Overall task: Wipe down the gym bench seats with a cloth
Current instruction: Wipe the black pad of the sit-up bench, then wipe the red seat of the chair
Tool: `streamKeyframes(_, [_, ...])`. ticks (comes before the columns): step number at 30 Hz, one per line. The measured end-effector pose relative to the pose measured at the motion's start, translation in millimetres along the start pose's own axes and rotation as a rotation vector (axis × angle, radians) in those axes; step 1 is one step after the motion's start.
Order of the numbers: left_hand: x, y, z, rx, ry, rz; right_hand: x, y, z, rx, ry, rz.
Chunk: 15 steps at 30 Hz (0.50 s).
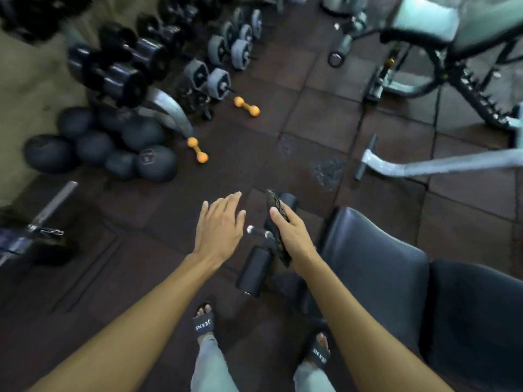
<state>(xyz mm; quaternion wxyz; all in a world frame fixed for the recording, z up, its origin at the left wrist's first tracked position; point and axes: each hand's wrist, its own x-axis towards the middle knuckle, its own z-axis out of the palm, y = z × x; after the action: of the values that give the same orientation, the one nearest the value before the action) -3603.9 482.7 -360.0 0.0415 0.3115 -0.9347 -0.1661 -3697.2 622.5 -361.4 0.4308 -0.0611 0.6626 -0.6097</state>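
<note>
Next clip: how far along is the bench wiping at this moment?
Done: nothing confirmable; the black bench seat shows no wipe marks. In hand: the right hand grips a dark cloth, held off the seat, over the foot roller; the left hand is open, empty. Left, apparently: that seat and the pale bench beyond.

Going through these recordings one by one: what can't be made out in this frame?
- Head view, cloth: mostly covered by the right hand gripping it; size and pattern unclear.
- Head view, black bench: cut off by the right edge; full length unseen.
- Head view, dumbbells on the rack: motion-blurred; weight markings unreadable.
- Head view, bench surface: too dark to tell dirt from wiped areas.
</note>
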Motion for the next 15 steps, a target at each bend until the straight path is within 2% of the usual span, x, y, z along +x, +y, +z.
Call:
streamKeyframes(8, [63, -171, -126, 0.055, 0.071, -0.003, 64, -85, 201, 0.025, -0.027, -0.113])
streamKeyframes(15, [139, -250, -182, 0.058, 0.06, 0.036, 120, -133, 278, 0.108, 0.025, -0.116])
